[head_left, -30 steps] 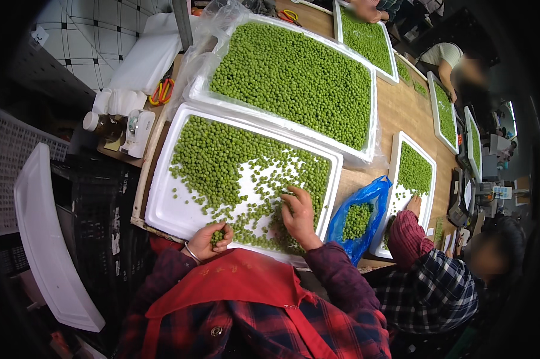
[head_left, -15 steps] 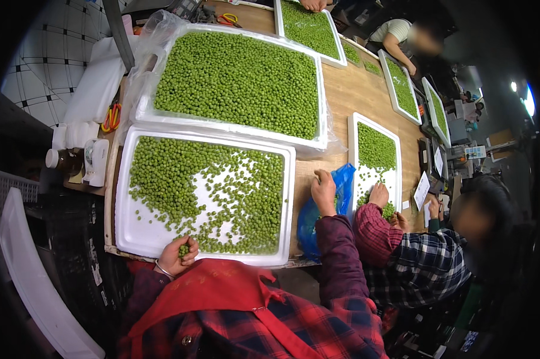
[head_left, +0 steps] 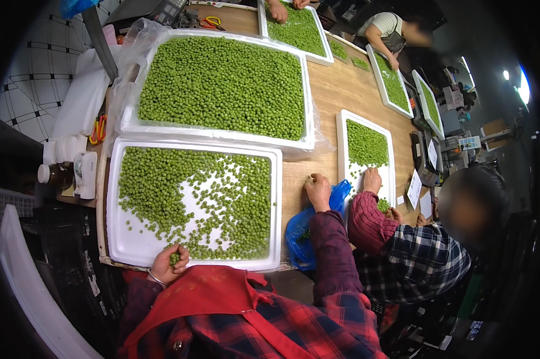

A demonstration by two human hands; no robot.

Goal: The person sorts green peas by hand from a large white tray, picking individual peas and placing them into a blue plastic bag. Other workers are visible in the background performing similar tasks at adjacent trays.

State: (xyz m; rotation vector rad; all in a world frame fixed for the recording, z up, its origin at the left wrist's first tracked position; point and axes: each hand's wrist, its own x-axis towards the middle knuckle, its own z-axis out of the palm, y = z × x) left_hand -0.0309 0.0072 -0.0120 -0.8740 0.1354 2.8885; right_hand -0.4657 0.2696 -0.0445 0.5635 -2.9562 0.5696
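Observation:
My left hand [head_left: 170,263] is closed round a few green peas [head_left: 175,259], palm up at the near edge of a white foam tray [head_left: 139,250]. Loose peas [head_left: 153,182] are heaped at that tray's left and scattered thinly at its right, with bare white between. My right hand [head_left: 319,191] hangs to the right of the tray, just above a blue plastic bag [head_left: 298,239]. Its fingers are curled together, and whatever they may hold is hidden. Some peas show dimly inside the bag, which sits at the table's edge beside my right sleeve.
Behind my tray stands a larger plastic-lined foam box [head_left: 307,113] full of peas. To the right, a co-worker's hand [head_left: 372,179] works over another tray [head_left: 343,143]. Scissors [head_left: 98,128] and bottles [head_left: 59,175] are at the left; more people and trays line the far side.
The whole view has shifted slightly. My right hand has moved a little to the right over the table, and the bag's top has sunk lower. My left hand still holds peas.

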